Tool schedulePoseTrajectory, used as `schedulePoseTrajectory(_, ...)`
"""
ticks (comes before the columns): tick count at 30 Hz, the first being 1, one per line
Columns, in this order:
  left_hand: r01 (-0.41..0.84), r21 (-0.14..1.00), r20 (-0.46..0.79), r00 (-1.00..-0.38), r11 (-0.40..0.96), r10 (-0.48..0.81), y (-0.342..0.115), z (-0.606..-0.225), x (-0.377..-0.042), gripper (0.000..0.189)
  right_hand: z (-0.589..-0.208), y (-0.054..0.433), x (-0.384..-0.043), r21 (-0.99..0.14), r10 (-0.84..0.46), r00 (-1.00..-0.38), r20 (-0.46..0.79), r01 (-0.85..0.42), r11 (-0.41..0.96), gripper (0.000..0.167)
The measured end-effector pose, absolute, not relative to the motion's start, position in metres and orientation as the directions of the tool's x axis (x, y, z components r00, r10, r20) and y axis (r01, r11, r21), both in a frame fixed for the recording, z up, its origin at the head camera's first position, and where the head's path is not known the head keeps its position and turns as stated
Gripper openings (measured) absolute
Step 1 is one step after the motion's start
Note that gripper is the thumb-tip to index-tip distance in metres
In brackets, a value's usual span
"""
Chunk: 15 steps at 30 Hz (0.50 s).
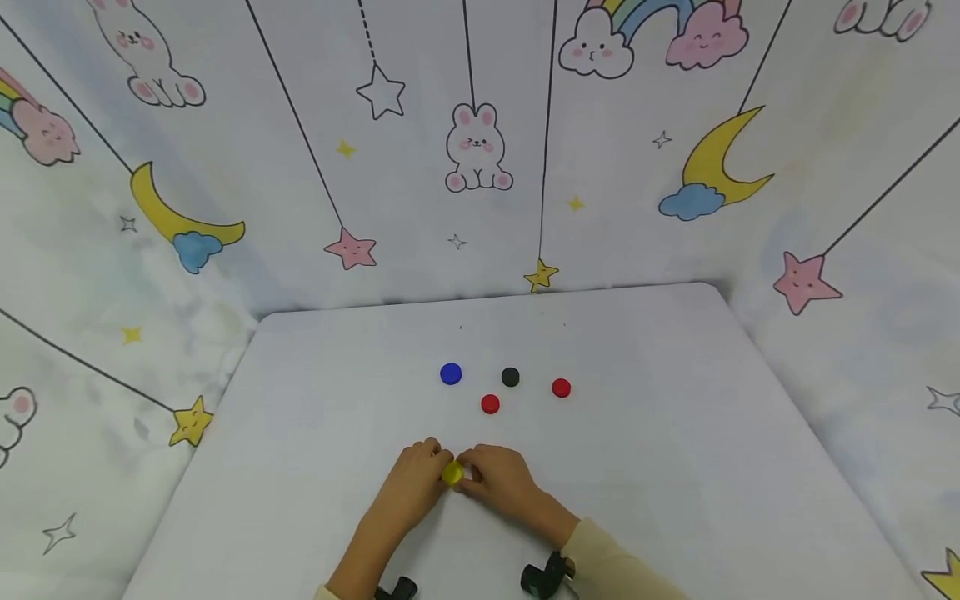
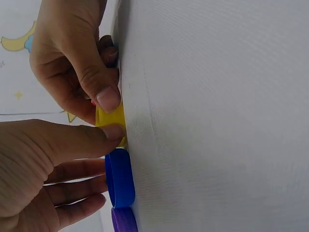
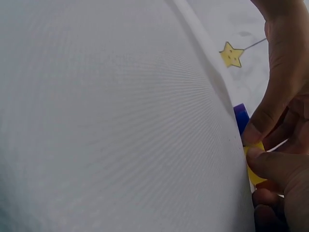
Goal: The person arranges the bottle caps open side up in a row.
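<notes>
In the head view both hands meet at a yellow bottle cap [image 1: 452,473] low on the white table. My right hand [image 1: 501,479] pinches it from the right, thumb on its near side. From the left, my left hand [image 1: 415,483] holds the same cap; its thumb [image 2: 110,134] lies on the cap's ribbed side. Next to the yellow cap, by the left fingers, stands a blue cap [image 2: 120,178], followed by a purple cap [image 2: 124,220]. In the head view the left hand hides those two caps.
Farther back on the table lie another blue cap [image 1: 451,374], a black cap [image 1: 510,377] and two red caps, one nearer [image 1: 491,404] and one to the right [image 1: 561,387]. A printed cloth [image 1: 420,208] with rabbits and stars hangs behind the table and at its sides.
</notes>
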<state>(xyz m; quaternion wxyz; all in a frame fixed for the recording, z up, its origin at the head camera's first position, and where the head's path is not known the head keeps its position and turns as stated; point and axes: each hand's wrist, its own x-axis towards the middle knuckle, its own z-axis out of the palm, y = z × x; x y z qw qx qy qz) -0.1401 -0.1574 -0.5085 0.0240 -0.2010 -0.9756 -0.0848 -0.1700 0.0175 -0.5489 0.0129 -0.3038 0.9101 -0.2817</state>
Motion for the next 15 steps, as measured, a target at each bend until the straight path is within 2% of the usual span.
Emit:
schedulePoseTrajectory(6, 0.397, 0.119, 0.116, -0.916, 0.910, 0.385, -0.147, -0.506, -0.138, 0.058, -0.550, 0.019, -0.169, -0.499, -0.552, -0.822, 0.140, -0.540, 0.678, 0.034)
schedulePoseTrajectory(9, 0.397, 0.126, 0.143, -0.914, 0.909, 0.380, -0.140, -0.503, -0.137, 0.074, -0.551, 0.020, -0.169, -0.516, -0.544, -0.830, 0.123, -0.522, 0.679, 0.045)
schedulePoseTrajectory(13, 0.395, 0.136, 0.173, -0.913, 0.909, 0.370, -0.133, -0.498, -0.138, 0.088, -0.545, 0.031, -0.172, -0.626, -0.553, -0.833, 0.033, -0.448, 0.638, 0.070)
schedulePoseTrajectory(15, 0.389, 0.136, 0.189, -0.913, 0.911, 0.362, -0.128, -0.495, -0.143, 0.091, -0.541, 0.042, -0.175, -0.683, -0.555, -0.832, 0.001, -0.406, 0.608, 0.075)
